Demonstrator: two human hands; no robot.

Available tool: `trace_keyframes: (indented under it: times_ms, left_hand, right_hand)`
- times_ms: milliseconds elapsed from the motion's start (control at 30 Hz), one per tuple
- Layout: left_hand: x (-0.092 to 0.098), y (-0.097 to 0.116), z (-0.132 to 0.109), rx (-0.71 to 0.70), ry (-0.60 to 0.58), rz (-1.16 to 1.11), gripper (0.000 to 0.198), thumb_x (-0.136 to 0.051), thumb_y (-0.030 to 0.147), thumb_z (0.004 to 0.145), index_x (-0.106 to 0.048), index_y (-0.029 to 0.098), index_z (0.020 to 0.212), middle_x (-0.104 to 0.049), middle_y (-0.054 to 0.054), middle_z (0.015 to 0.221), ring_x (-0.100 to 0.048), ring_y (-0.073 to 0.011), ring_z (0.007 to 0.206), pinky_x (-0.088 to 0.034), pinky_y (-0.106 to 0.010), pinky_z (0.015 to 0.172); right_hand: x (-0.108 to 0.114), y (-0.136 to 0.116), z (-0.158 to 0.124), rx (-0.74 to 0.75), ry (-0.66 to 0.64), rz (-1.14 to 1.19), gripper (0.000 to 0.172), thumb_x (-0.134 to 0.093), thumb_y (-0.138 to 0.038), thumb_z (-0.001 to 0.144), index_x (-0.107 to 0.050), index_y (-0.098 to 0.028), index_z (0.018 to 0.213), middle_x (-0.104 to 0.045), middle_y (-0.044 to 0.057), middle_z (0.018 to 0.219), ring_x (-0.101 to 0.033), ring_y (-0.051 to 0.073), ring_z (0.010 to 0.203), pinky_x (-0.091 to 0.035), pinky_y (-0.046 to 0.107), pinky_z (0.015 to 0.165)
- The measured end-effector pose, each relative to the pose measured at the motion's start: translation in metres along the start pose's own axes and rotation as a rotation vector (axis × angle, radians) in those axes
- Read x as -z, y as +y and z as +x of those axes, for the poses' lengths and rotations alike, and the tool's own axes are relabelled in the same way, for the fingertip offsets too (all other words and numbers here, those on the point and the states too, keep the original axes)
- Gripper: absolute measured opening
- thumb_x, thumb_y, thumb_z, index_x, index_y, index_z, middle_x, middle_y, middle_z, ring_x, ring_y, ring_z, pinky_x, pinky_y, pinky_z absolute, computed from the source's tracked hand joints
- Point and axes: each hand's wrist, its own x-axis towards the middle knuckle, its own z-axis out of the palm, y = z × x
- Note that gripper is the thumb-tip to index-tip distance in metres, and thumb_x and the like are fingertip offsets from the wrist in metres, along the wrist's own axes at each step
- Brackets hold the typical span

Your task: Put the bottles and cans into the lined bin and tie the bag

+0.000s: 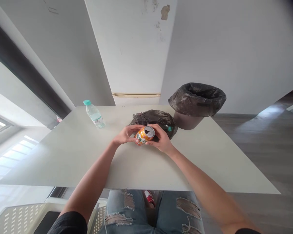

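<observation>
An orange drink can (pixel 142 136) is tilted between my two hands above the white table (pixel 146 169), its opened top turned up and to the right. My left hand (pixel 126 134) grips the can's left side, thumb in front. From the right, my right hand (pixel 163 140) closes on the can near its rim. Just behind the hands lies a crumpled black plastic bag (pixel 156 115). A teal bottle cap (pixel 169 129) shows at the bag's right side; the rest of what is in the bag is hidden.
A clear plastic bottle (pixel 94 114) with a teal cap stands at the table's back left. At the back right is a bin (pixel 187 121) lined with a black bag (pixel 196 100). Behind the table rises a white fridge (pixel 136 58). A cream plastic basket (pixel 19 217) is at lower left.
</observation>
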Motion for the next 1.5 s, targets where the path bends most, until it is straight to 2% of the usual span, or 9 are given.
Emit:
trace_keyframes:
  times_ms: [100, 233, 333, 467, 667, 1000, 1167, 1367, 1500]
  left_hand:
    - [0.013, -0.009, -0.002, -0.075, 0.265, -0.05, 0.077, -0.09, 0.069, 0.066, -0.073, 0.019, 0.123, -0.074, -0.017, 0.124, -0.07, -0.0402, 0.117, -0.058, -0.055, 0.101]
    - [0.038, -0.019, -0.002, -0.167, 0.755, -0.012, 0.081, -0.058, 0.091, 0.079, -0.067, 0.024, 0.124, -0.072, -0.014, 0.127, -0.07, -0.0349, 0.119, -0.061, -0.049, 0.094]
    - [0.056, -0.025, -0.002, -0.166, 0.968, 0.093, 0.064, -0.053, 0.076, 0.094, -0.059, 0.027, 0.134, -0.068, -0.013, 0.136, -0.066, -0.0287, 0.128, -0.06, -0.043, 0.098]
    - [0.072, -0.042, -0.007, 0.003, 1.193, 0.312, 0.063, -0.081, 0.05, 0.082, -0.058, 0.025, 0.135, -0.068, -0.013, 0.133, -0.066, -0.0267, 0.125, -0.061, -0.037, 0.094]
    - [0.08, -0.06, -0.014, 0.228, 1.167, 0.485, 0.067, -0.091, 0.04, 0.069, -0.059, 0.024, 0.125, -0.067, -0.013, 0.13, -0.07, -0.0279, 0.113, -0.06, -0.041, 0.092]
    - [0.072, -0.058, -0.015, 0.295, 1.147, 0.629, 0.069, -0.09, 0.034, 0.067, -0.048, 0.026, 0.122, -0.058, -0.011, 0.129, -0.065, -0.0255, 0.111, -0.055, -0.044, 0.095]
    - [0.061, -0.047, -0.011, 0.371, 1.139, 0.646, 0.076, -0.09, 0.033, 0.069, -0.043, 0.025, 0.128, -0.052, -0.015, 0.136, -0.06, -0.028, 0.12, -0.05, -0.048, 0.104]
    - [0.047, -0.026, -0.005, 0.13, 1.258, 0.931, 0.076, -0.08, 0.043, 0.083, -0.039, 0.018, 0.141, -0.049, -0.018, 0.136, -0.048, -0.032, 0.135, -0.038, -0.052, 0.118]
    - [0.031, -0.014, 0.0, -0.102, 1.001, 1.003, 0.043, -0.06, 0.038, 0.098, -0.051, 0.018, 0.136, -0.054, -0.017, 0.136, -0.051, -0.0303, 0.136, -0.043, -0.049, 0.116]
  right_hand:
    - [0.006, 0.002, 0.0, 0.013, 0.088, -0.083, 0.061, -0.069, -0.062, 0.093, -0.054, -0.027, 0.14, -0.063, 0.011, 0.125, -0.066, 0.027, 0.109, -0.058, 0.042, 0.093]
    - [0.021, 0.005, 0.005, -0.004, 0.323, -0.355, 0.026, -0.051, -0.044, 0.105, -0.067, -0.024, 0.108, -0.068, 0.01, 0.107, -0.066, 0.026, 0.099, -0.057, 0.042, 0.089]
    - [0.031, 0.014, 0.009, -0.05, 0.306, -0.461, 0.021, -0.05, -0.032, 0.103, -0.068, -0.023, 0.1, -0.072, 0.008, 0.099, -0.069, 0.024, 0.09, -0.057, 0.039, 0.083]
    - [0.036, 0.031, 0.009, -0.198, 0.17, -0.569, 0.019, -0.053, -0.02, 0.095, -0.072, -0.022, 0.095, -0.075, 0.006, 0.095, -0.07, 0.024, 0.081, -0.055, 0.037, 0.077]
    - [0.039, 0.043, 0.007, -0.28, 0.138, -0.69, 0.022, -0.059, -0.014, 0.087, -0.076, -0.021, 0.098, -0.074, 0.008, 0.103, -0.069, 0.024, 0.083, -0.057, 0.037, 0.078]
    - [0.051, 0.043, 0.007, -0.134, 0.247, -0.817, 0.025, -0.056, -0.011, 0.088, -0.072, -0.021, 0.104, -0.07, 0.013, 0.112, -0.057, 0.034, 0.106, -0.054, 0.05, 0.096]
    - [0.052, 0.046, 0.007, -0.234, 0.305, -0.955, 0.037, -0.061, -0.016, 0.086, -0.064, -0.015, 0.123, -0.068, 0.018, 0.116, -0.054, 0.038, 0.112, -0.052, 0.053, 0.097]
    - [0.052, 0.05, 0.006, -0.406, 0.258, -0.988, 0.041, -0.06, -0.017, 0.086, -0.061, -0.015, 0.128, -0.061, 0.02, 0.129, -0.059, 0.037, 0.112, -0.052, 0.05, 0.096]
    - [0.055, 0.05, 0.007, -0.432, 0.3, -0.872, 0.03, -0.064, -0.019, 0.084, -0.063, -0.017, 0.114, -0.059, 0.017, 0.126, -0.063, 0.033, 0.107, -0.054, 0.046, 0.093]
